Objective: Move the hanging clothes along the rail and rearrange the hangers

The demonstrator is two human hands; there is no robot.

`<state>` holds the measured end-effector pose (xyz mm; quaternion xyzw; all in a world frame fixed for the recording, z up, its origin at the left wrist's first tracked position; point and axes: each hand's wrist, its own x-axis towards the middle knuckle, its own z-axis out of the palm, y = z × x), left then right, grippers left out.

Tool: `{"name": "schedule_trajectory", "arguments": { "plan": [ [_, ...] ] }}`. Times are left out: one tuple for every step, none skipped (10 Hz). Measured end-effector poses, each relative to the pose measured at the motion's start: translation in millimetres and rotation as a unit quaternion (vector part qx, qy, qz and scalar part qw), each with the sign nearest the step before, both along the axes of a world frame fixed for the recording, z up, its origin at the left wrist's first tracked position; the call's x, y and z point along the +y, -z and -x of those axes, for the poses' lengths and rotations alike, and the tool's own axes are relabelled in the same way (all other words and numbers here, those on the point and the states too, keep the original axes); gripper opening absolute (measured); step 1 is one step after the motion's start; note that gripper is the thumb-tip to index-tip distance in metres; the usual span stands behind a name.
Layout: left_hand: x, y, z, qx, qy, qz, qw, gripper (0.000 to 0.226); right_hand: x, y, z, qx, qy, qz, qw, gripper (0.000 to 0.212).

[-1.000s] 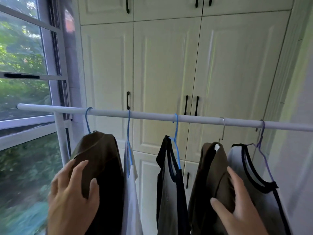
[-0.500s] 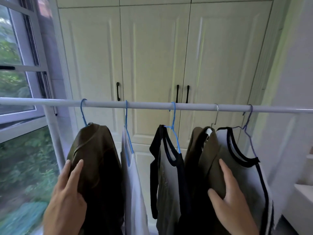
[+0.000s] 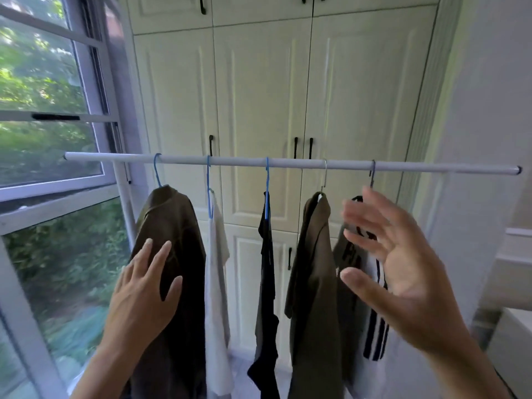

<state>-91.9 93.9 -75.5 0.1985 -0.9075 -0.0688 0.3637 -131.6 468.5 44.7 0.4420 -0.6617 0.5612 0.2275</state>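
Observation:
A white rail (image 3: 288, 162) runs across at mid height with several hangers on it. From the left hang a dark olive garment (image 3: 178, 254) on a blue hanger, a white shirt (image 3: 216, 269), a black-trimmed top (image 3: 266, 269), an olive shirt (image 3: 313, 269) on a metal hook, and a grey and white top with dark stripes (image 3: 374, 335). My left hand (image 3: 144, 295) lies flat on the leftmost olive garment, fingers spread. Raised in front of the striped top, my right hand (image 3: 397, 272) is spread with nothing in it.
Cream wardrobe doors (image 3: 259, 96) with black handles stand right behind the rail. A window (image 3: 43, 125) with greenery outside fills the left. The rail's white upright post (image 3: 123, 203) stands by the window. A white wall and ledge (image 3: 512, 254) are at the right.
My right hand has lifted off the olive shirt and the striped top and now hovers spread. The clothes hang further apart and farther from me. My left hand stays on the leftmost garment.

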Motion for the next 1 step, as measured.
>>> {"name": "schedule_trajectory", "arguments": {
  "plan": [
    [36.6,-24.8,-11.9,0.022,0.008,0.026,0.999,0.078,32.7,-57.0,-51.3,0.097,-0.104,0.019,0.99,0.092]
  ]
}}
